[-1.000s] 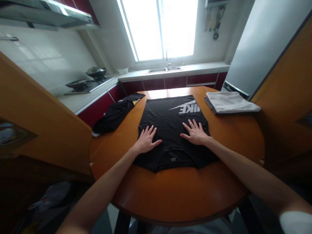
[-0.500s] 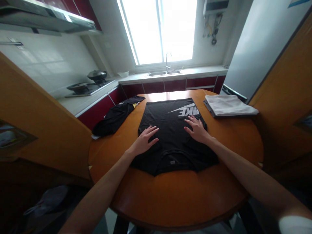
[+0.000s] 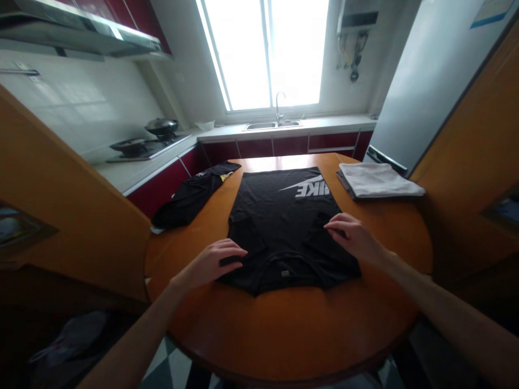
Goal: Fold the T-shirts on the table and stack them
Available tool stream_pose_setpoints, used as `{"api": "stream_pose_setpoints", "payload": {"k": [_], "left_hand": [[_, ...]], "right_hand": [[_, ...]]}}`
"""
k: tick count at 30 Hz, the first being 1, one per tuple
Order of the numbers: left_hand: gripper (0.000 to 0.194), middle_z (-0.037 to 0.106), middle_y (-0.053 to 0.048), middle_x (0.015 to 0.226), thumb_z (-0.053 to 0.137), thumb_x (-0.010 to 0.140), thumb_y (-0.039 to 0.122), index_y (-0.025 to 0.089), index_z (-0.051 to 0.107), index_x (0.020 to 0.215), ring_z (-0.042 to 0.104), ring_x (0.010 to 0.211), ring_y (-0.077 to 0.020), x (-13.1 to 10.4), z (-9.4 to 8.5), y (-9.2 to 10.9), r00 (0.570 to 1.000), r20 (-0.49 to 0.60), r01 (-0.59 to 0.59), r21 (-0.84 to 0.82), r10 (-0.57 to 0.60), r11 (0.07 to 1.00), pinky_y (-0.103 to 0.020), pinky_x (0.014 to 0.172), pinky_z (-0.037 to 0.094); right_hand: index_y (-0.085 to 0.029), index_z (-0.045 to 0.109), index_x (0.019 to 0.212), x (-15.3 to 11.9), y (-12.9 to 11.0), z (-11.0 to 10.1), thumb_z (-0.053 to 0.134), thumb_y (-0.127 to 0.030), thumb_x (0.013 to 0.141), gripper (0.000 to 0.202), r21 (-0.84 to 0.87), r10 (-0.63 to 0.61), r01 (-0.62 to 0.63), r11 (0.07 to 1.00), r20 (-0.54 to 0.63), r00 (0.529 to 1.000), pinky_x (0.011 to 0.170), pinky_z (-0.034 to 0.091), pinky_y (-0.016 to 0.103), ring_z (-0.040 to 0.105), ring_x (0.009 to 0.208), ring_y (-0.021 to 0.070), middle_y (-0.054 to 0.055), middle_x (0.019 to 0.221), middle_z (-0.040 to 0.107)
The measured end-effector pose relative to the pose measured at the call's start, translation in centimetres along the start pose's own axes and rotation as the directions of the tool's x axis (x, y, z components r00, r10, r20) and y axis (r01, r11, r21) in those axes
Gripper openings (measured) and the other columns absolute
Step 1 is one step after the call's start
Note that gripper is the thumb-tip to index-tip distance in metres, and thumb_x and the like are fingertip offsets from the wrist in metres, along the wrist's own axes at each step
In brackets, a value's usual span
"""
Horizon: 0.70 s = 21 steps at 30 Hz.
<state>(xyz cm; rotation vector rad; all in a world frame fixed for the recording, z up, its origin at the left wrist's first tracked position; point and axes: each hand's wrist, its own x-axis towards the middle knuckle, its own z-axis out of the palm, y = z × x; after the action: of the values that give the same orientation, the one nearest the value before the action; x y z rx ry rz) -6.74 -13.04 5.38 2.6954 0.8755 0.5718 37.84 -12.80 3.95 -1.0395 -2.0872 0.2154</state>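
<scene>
A black T-shirt [image 3: 279,216] with a white printed logo lies flat on the round wooden table [image 3: 292,335], its collar toward me and its sides folded in. My left hand [image 3: 217,260] is over the shirt's lower left edge, thumb and fingers apart, with nothing between them. Over the right edge of the shirt is my right hand [image 3: 354,235], fingers slightly curled and thumb apart, holding nothing. Whether either hand touches the fabric is hard to tell.
A crumpled black garment [image 3: 190,197] lies at the table's left edge. Folded white and grey cloths [image 3: 381,181] are stacked at the back right. Beyond stand a counter with a sink [image 3: 273,125], a stove with pans [image 3: 161,127] and a fridge [image 3: 438,70].
Both hands have drawn back toward me and outward from the middle of the shirt to its side edges. Their fingers are less spread. The shirt looks unchanged.
</scene>
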Motion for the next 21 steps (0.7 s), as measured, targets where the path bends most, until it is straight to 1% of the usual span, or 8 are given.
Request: {"api": "stream_pose_setpoints", "payload": {"k": [2, 5, 8, 11, 14, 17, 19, 21], "left_hand": [[0.022, 0.071, -0.006, 0.106, 0.067, 0.095, 0.028, 0.025, 0.073, 0.115, 0.065, 0.098, -0.0176, -1.7, 0.0, 0.6, 0.999, 0.006, -0.039, 0.044, 0.039, 0.998, -0.030, 0.088, 0.053], [0.026, 0.070, -0.005, 0.109, 0.068, 0.094, 0.026, 0.029, 0.072, 0.119, 0.063, 0.103, -0.0178, -3.8, 0.0, 1.4, 0.996, 0.010, -0.087, 0.125, 0.087, 0.988, -0.031, 0.092, 0.052], [0.028, 0.069, -0.004, 0.113, 0.067, 0.095, 0.025, 0.032, 0.071, 0.121, 0.062, 0.107, -0.0178, -5.0, 0.2, 2.0, 0.993, 0.023, -0.116, 0.229, 0.114, 0.967, -0.031, 0.095, 0.052], [0.027, 0.069, -0.004, 0.116, 0.062, 0.097, 0.021, 0.029, 0.072, 0.120, 0.061, 0.112, -0.0182, -5.5, 0.4, 2.2, 0.993, 0.034, -0.120, 0.332, 0.115, 0.936, -0.031, 0.097, 0.051], [0.028, 0.068, -0.005, 0.121, 0.057, 0.098, 0.015, 0.027, 0.072, 0.119, 0.059, 0.117, -0.0193, -5.9, 0.7, 1.9, 0.992, 0.060, -0.130, 0.405, 0.115, 0.905, -0.033, 0.101, 0.050], [0.036, 0.066, -0.005, 0.128, 0.055, 0.097, 0.012, 0.029, 0.068, 0.127, 0.056, 0.123, -0.0208, -6.1, 0.8, 1.7, 0.990, 0.108, -0.130, 0.439, 0.092, 0.889, -0.036, 0.105, 0.048], [0.048, 0.063, -0.004, 0.133, 0.054, 0.096, 0.010, 0.031, 0.059, 0.139, 0.053, 0.128, -0.0215, -6.3, 0.7, 1.7, 0.990, 0.127, -0.111, 0.459, 0.058, 0.881, -0.037, 0.108, 0.046], [0.059, 0.060, -0.004, 0.138, 0.051, 0.095, 0.007, 0.033, 0.049, 0.148, 0.051, 0.131, -0.0219, -6.4, 0.7, 1.7, 0.991, 0.131, -0.083, 0.483, 0.022, 0.872, -0.039, 0.110, 0.044]], "right_hand": [[-0.024, 0.074, 0.100, -2.5, -0.4, -0.3, 0.057, -0.022, 0.096, 0.018, -0.006, -0.033, 0.033, 0.999, 0.060, 0.998, 0.081, 0.054, 0.034, 0.064, 0.091, 0.0199, 0.007, 0.098, 0.068], [-0.023, 0.073, 0.107, -5.4, -1.3, -0.9, 0.056, -0.019, 0.097, 0.020, -0.031, -0.066, 0.070, 0.997, 0.109, 0.992, 0.081, 0.055, 0.033, 0.064, 0.093, 0.0195, 0.008, 0.102, 0.068], [-0.024, 0.071, 0.113, -7.3, -2.6, -1.5, 0.058, -0.016, 0.095, 0.024, -0.116, -0.168, 0.192, 0.975, 0.190, 0.967, 0.086, 0.054, 0.036, 0.063, 0.099, 0.0205, 0.009, 0.109, 0.067], [-0.023, 0.071, 0.113, -8.4, -3.7, -1.7, 0.058, -0.013, 0.094, 0.025, -0.232, -0.273, 0.346, 0.909, 0.294, 0.916, 0.089, 0.053, 0.038, 0.063, 0.105, 0.0220, 0.009, 0.116, 0.067], [-0.020, 0.070, 0.110, -9.0, -4.1, -1.5, 0.056, -0.012, 0.094, 0.023, -0.323, -0.301, 0.419, 0.849, 0.357, 0.884, 0.090, 0.052, 0.039, 0.062, 0.107, 0.0233, 0.010, 0.120, 0.067], [-0.019, 0.070, 0.108, -9.4, -4.1, -1.1, 0.057, -0.010, 0.094, 0.022, -0.394, -0.283, 0.429, 0.813, 0.376, 0.882, 0.091, 0.051, 0.040, 0.062, 0.108, 0.0242, 0.010, 0.121, 0.067], [-0.019, 0.069, 0.111, -9.6, -4.0, -0.9, 0.058, -0.009, 0.092, 0.024, -0.445, -0.255, 0.413, 0.794, 0.374, 0.892, 0.091, 0.051, 0.041, 0.062, 0.108, 0.0250, 0.010, 0.121, 0.067], [-0.019, 0.068, 0.117, -9.9, -3.9, -0.7, 0.059, -0.006, 0.090, 0.031, -0.494, -0.220, 0.389, 0.778, 0.366, 0.904, 0.092, 0.050, 0.042, 0.061, 0.109, 0.0258, 0.010, 0.123, 0.067]]}}
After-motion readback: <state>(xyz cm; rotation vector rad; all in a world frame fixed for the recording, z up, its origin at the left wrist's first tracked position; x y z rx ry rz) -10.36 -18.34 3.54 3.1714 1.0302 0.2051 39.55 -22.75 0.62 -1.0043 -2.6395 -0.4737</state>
